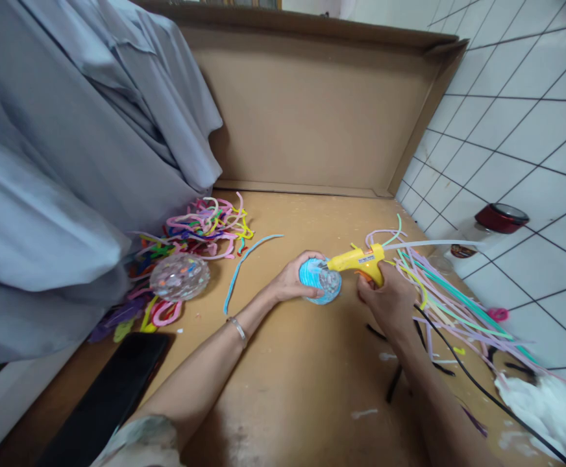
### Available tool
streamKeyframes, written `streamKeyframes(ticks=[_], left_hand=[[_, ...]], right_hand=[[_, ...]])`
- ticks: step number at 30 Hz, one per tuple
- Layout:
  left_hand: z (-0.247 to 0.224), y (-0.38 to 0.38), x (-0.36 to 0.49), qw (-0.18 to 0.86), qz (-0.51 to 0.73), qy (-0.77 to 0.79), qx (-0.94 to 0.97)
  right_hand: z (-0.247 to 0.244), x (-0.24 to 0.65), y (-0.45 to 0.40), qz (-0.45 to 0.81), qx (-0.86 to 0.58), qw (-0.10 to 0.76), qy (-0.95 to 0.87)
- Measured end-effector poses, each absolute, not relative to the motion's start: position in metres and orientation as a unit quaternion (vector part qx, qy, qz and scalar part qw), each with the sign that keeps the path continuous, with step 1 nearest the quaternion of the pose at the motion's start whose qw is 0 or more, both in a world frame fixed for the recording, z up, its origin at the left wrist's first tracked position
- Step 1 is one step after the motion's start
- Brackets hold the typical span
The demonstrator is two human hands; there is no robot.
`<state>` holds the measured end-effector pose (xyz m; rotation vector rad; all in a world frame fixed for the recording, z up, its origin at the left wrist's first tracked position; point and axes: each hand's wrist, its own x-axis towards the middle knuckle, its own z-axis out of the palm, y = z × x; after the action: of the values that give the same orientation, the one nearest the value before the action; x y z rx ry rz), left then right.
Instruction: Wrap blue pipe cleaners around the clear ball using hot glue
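My left hand [296,275] is wrapped round a small round object [319,288], partly covered in bright blue strands, with a clear, bumpy part showing on its right. My right hand [387,295] grips a yellow glue gun [361,261], a white glue stick poking out of its back. The gun's nozzle points left and meets or nearly meets the top of the blue object; the exact contact is too small to tell. A loose blue pipe cleaner [237,275] lies curved on the table left of my left hand.
A clear bumpy ball [180,276] sits by tangled pipe cleaners [209,227] at left, near a black phone [112,395] and grey cloth [93,130]. More pipe cleaners [463,298], a black cord [478,383], white stuffing [546,408] and a red-lidded jar [494,224] are at right. Cardboard [312,110] stands behind.
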<state>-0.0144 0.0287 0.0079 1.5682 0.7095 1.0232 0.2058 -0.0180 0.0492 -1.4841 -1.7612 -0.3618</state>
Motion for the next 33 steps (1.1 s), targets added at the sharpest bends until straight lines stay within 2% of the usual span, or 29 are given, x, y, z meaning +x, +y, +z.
streamKeyframes(ticks=[33], left_hand=[[0.0154,0.0242,-0.0143,0.521,0.424,0.312,0.672]], right_hand=[[0.0545,0.2095,-0.0183,-0.138,-0.581,0.393,-0.699]])
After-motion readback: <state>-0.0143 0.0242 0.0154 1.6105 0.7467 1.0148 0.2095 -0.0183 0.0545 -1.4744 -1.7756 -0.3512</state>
